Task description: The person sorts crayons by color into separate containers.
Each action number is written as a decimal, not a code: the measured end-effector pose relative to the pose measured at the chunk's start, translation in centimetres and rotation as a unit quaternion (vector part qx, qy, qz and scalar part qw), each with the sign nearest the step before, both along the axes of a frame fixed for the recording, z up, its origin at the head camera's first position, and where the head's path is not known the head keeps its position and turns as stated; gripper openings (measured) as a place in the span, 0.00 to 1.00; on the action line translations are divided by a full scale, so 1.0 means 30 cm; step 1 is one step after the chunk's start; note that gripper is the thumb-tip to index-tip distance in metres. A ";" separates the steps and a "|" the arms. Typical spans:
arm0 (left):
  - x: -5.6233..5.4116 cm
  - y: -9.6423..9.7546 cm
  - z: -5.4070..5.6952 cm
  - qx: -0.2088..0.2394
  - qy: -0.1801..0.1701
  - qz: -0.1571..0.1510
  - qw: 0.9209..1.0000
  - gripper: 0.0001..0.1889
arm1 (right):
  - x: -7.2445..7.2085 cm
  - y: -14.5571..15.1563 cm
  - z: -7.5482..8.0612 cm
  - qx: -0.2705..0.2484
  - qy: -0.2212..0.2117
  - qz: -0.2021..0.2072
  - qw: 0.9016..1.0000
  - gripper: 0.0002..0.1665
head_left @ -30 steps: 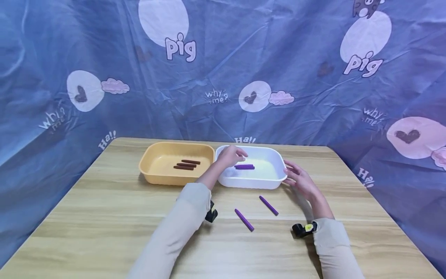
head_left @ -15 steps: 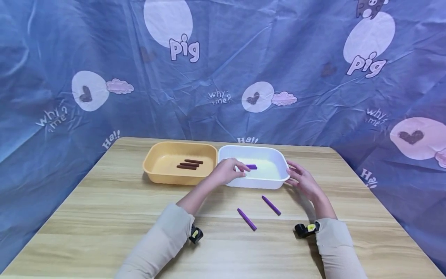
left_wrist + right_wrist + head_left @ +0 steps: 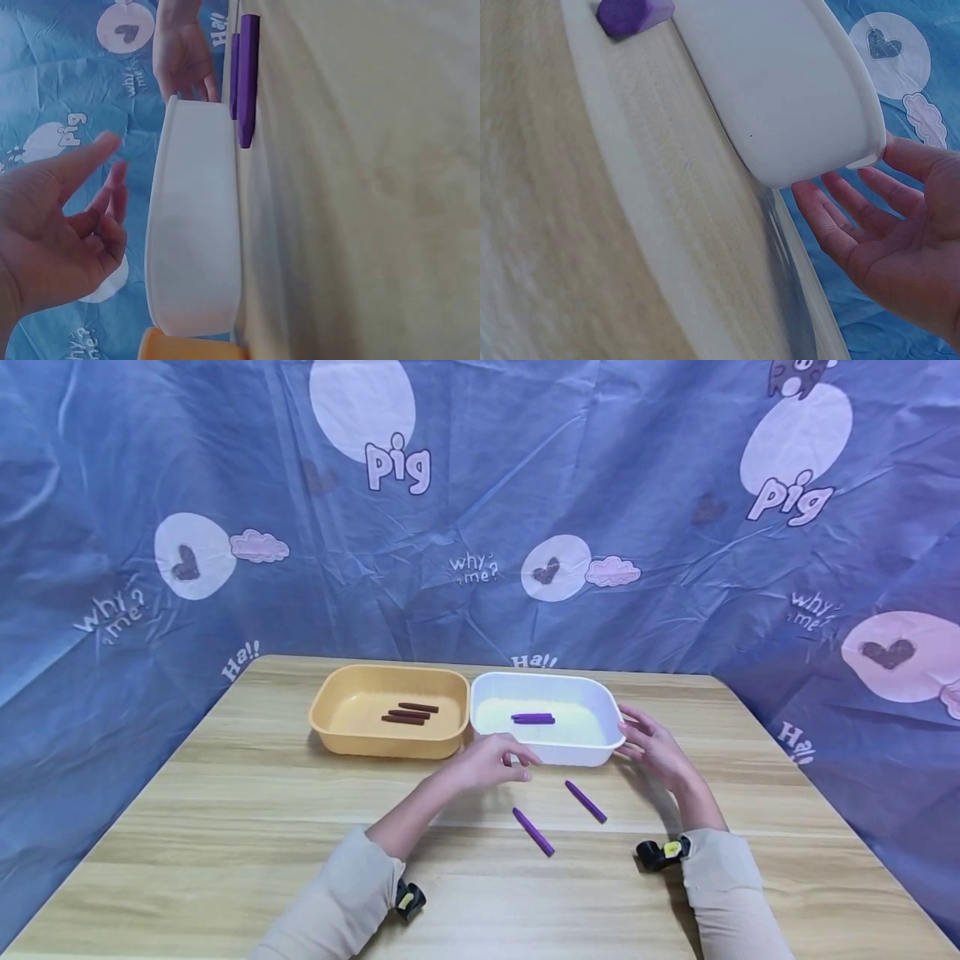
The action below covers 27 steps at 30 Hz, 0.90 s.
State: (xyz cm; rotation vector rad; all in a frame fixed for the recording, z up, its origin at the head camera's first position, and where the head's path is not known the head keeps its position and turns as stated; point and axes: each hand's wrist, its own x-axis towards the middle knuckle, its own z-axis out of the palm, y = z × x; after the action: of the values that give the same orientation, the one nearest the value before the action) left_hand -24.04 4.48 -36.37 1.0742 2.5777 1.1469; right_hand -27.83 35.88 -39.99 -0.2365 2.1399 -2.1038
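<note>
My left hand (image 3: 495, 762) is in front of the white plastic tray (image 3: 546, 753), thumb and fingers loosely bent with nothing between them. My right hand (image 3: 654, 750) touches the tray's right end; in the right wrist view its relaxed fingers (image 3: 862, 206) meet the end wall and the thumb is at the rim. Inside the white tray lie a few purple crayons (image 3: 534, 720), side by side. Two more crayons rest on the table before it: one (image 3: 533, 832) nearer the left hand, the other (image 3: 586, 802) farther right.
To the left, a yellow plastic tray (image 3: 330, 742) stands against the white one and holds several dark brown crayons (image 3: 408, 713). Both trays are near the back edge of the wooden table (image 3: 225, 852). A blue printed cloth (image 3: 450, 610) hangs behind.
My left hand has come out of the white tray toward me, exposing the purple crayons in it. The right hand stays at the tray's end; the view shifted slightly.
</note>
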 end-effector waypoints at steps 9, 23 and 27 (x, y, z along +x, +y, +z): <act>0.012 -0.012 -0.048 0.006 -0.049 -0.055 0.997 0.12 | -0.002 -0.001 0.000 -0.003 0.000 0.001 1.000 0.35; -0.013 -0.030 -0.154 -0.020 -0.055 -0.105 0.993 0.14 | 0.001 0.000 0.005 -0.003 -0.003 0.001 1.000 0.36; -0.021 -0.029 -0.183 -0.017 -0.050 -0.123 0.991 0.14 | 0.000 0.000 0.005 -0.004 -0.002 0.003 1.000 0.36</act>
State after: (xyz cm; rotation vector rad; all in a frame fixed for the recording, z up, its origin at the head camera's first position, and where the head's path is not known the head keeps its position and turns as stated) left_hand -24.67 3.63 -41.87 1.2514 2.3032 1.0649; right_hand -27.82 35.87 -39.86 -0.2377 2.1256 -2.1087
